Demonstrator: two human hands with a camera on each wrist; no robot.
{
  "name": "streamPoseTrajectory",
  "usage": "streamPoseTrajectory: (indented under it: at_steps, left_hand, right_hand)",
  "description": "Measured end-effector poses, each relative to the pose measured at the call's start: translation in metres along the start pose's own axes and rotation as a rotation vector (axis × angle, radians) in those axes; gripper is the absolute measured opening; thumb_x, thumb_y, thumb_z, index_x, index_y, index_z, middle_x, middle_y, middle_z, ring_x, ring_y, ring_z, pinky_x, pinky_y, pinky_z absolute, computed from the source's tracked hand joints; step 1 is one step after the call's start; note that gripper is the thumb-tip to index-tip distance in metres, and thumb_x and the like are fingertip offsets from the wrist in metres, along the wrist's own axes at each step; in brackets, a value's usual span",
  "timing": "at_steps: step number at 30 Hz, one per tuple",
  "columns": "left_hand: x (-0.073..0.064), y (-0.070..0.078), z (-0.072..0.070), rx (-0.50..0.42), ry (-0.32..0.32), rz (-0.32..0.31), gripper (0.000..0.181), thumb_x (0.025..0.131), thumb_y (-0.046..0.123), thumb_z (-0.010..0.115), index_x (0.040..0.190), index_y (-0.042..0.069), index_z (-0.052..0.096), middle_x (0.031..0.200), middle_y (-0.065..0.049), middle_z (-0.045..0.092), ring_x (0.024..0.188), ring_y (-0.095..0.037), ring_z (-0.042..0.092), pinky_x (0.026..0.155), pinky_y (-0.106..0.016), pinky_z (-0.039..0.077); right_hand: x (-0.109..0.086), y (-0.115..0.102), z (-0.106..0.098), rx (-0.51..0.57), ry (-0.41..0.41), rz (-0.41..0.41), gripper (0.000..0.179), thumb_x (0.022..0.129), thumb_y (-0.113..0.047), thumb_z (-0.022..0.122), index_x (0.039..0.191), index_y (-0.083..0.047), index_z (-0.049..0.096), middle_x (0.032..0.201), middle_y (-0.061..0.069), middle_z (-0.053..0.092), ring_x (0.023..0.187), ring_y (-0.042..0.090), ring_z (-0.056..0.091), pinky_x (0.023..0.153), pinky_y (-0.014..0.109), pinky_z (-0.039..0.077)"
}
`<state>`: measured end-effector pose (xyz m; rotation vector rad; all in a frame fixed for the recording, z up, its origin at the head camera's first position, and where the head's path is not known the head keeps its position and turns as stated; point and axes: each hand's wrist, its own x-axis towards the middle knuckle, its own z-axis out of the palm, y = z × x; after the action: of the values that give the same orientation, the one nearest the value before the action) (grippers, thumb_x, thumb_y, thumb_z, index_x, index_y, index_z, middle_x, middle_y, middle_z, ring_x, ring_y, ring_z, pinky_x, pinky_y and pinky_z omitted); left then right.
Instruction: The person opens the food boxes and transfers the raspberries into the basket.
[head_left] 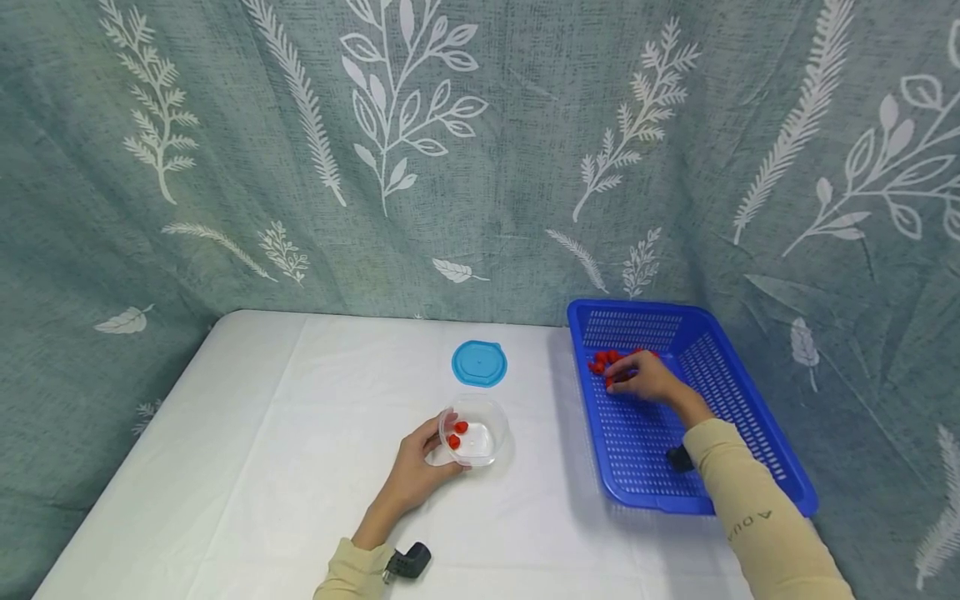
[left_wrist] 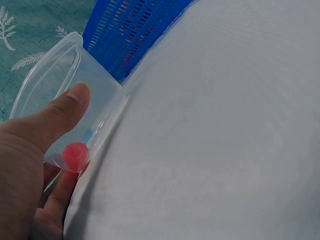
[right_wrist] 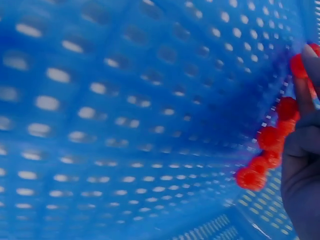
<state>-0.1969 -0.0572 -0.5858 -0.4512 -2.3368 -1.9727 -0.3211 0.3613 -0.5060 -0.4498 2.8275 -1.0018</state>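
My left hand (head_left: 417,475) grips a clear round plastic tub (head_left: 487,417), thumb on the near side and fingers around the far side. Two small red balls (head_left: 454,441) lie inside it; one red ball (left_wrist: 75,156) shows through its wall in the left wrist view. Over at the right, my right hand (head_left: 647,377) reaches into a blue perforated basket (head_left: 637,467). Its thumb and finger pinch a red ball (right_wrist: 298,65) beside several more bumpy red balls (right_wrist: 269,138) clustered on the basket floor.
A round blue lid (head_left: 480,363) lies flat on the white-covered table (head_left: 300,433), just behind the tub. Behind the table hangs a green curtain (head_left: 510,167) with a white leaf print. The basket's raised walls surround my right hand.
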Motion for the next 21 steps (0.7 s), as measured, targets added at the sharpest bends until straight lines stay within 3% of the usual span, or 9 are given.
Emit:
streamPoseTrajectory:
  at_steps: [5, 9, 13, 17, 19, 21]
  left_hand:
    - [0.000, -0.004, -0.001, -0.007, -0.011, -0.003, 0.087, 0.072, -0.007, 0.087, 0.149, -0.002, 0.046, 0.146, -0.018, 0.057, 0.138, -0.031, 0.052, 0.114, -0.030, 0.044]
    - [0.002, -0.013, -0.003, -0.018, -0.026, 0.006, 0.088, 0.073, 0.000, 0.089, 0.151, 0.005, 0.047, 0.147, -0.011, 0.057, 0.138, -0.026, 0.053, 0.114, -0.027, 0.044]
    - [0.002, -0.016, -0.003, -0.020, -0.029, 0.012, 0.088, 0.073, 0.003, 0.090, 0.151, 0.006, 0.048, 0.146, -0.011, 0.058, 0.138, -0.027, 0.053, 0.114, -0.031, 0.043]
    - [0.002, -0.015, -0.003, -0.029, -0.028, 0.012, 0.087, 0.073, 0.002, 0.090, 0.150, 0.006, 0.048, 0.146, -0.011, 0.058, 0.138, -0.026, 0.053, 0.115, -0.033, 0.043]
    - [0.002, -0.014, -0.004, -0.029, -0.030, 0.015, 0.087, 0.073, 0.003, 0.090, 0.150, 0.006, 0.049, 0.146, -0.011, 0.058, 0.138, -0.027, 0.052, 0.115, -0.034, 0.043]
    - [0.002, -0.013, -0.004, -0.024, -0.034, 0.015, 0.087, 0.074, 0.003, 0.090, 0.150, 0.006, 0.048, 0.146, -0.011, 0.058, 0.139, -0.027, 0.052, 0.115, -0.034, 0.042]
  right_hand:
    - [-0.001, -0.015, -0.010, -0.004, -0.016, 0.017, 0.034, 0.081, -0.005, 0.083, 0.110, 0.010, 0.073, 0.110, 0.025, 0.073, 0.104, 0.038, 0.066, 0.082, 0.025, 0.052]
    - [-0.008, -0.043, -0.025, 0.012, -0.018, -0.007, 0.039, 0.085, -0.005, 0.079, 0.117, 0.013, 0.068, 0.113, 0.030, 0.071, 0.098, 0.034, 0.068, 0.074, 0.023, 0.054]
    - [-0.023, -0.078, -0.041, 0.031, -0.003, -0.005, 0.040, 0.092, -0.014, 0.076, 0.124, 0.008, 0.067, 0.116, 0.025, 0.071, 0.104, 0.030, 0.067, 0.074, 0.022, 0.054]
    - [-0.038, -0.104, -0.047, 0.062, 0.043, 0.003, 0.040, 0.095, -0.023, 0.073, 0.127, 0.001, 0.068, 0.119, 0.019, 0.072, 0.119, 0.036, 0.063, 0.083, 0.024, 0.053]
    - [-0.043, -0.115, -0.046, 0.077, 0.068, -0.004, 0.038, 0.097, -0.026, 0.071, 0.127, -0.002, 0.069, 0.120, 0.017, 0.073, 0.118, 0.032, 0.063, 0.080, 0.022, 0.052]
    - [-0.049, -0.127, -0.043, 0.107, 0.086, -0.013, 0.036, 0.097, -0.026, 0.070, 0.126, -0.004, 0.071, 0.119, 0.016, 0.073, 0.101, 0.025, 0.067, 0.068, 0.023, 0.052]
